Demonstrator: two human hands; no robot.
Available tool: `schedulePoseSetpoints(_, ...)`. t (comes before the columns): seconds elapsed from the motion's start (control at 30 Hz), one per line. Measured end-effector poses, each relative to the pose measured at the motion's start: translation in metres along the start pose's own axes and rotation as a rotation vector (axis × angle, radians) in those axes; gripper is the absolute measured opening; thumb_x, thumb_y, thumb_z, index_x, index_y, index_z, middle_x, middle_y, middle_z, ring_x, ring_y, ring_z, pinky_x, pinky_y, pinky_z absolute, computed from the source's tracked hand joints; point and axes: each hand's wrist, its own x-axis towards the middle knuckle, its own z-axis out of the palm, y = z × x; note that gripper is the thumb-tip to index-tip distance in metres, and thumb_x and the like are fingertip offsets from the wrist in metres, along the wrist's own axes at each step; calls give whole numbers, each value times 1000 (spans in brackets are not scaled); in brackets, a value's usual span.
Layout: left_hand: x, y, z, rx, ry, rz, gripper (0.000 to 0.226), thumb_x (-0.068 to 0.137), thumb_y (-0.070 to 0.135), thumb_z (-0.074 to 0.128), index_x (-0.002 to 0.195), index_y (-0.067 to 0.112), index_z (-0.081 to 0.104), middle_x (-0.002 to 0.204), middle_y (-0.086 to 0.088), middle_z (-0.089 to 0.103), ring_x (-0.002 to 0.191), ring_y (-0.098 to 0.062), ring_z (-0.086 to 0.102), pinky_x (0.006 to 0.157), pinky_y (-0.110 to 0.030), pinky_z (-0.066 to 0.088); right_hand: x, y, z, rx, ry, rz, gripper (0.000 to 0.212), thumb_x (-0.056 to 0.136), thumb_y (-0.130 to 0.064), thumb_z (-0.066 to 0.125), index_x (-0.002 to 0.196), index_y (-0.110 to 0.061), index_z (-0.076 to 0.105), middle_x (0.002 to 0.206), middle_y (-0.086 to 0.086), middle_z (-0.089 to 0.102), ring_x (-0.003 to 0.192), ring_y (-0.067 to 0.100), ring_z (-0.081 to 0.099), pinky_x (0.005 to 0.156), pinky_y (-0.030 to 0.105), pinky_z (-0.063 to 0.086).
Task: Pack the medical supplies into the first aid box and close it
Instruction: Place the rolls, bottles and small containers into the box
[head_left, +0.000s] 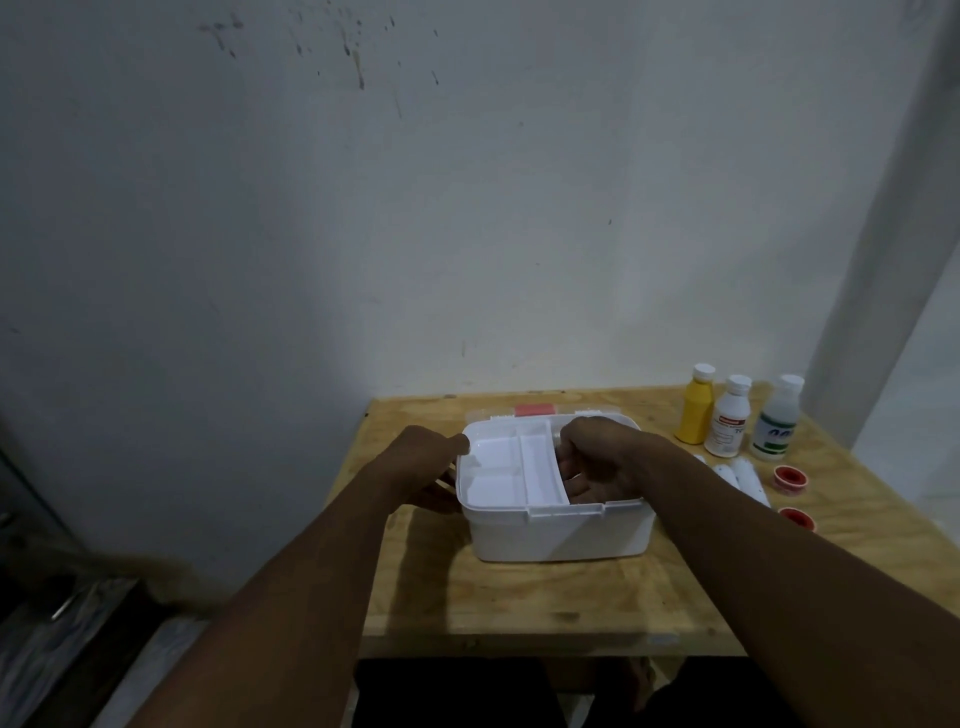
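From the head view, the open white first aid box (561, 535) sat mid-desk (519, 597), its divided tray (498, 467) resting in the top. The left hand (431, 467) gripped the box's left rim, thumb on top, while the right hand (597, 457) curled its fingers round the tray's right edge. Three bottles (730, 418), white rolls (737, 473) and red tape rolls (787, 477) stood to the right of the box.

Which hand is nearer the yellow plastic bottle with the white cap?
Right. The right hand sits in the right side of the white plastic first aid box, just left of the yellow bottle; the left hand holds the box's left edge.
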Motion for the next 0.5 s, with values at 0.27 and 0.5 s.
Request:
schedulePoseSetpoints(0.27,1,-4,7,63,144,96,32,95,26,61,88,-4,68,89,-19,72,66,-35,76,56,-39,65,-13,-4,3,-77,126,-139,23,91,-7,41,83,2,61,65,14,68,56,27,67,59,37,61)
schedulePoseSetpoints(0.5,2,-8,24,139,370,212,35,93,27,62,80,-5,70,90,-29,72,56,-33,72,54,-48,64,-21,-6,-50,-592,894,-725,14,83,-24,59,85,-13,67,90,3,66,84,23,61,76,32,48)
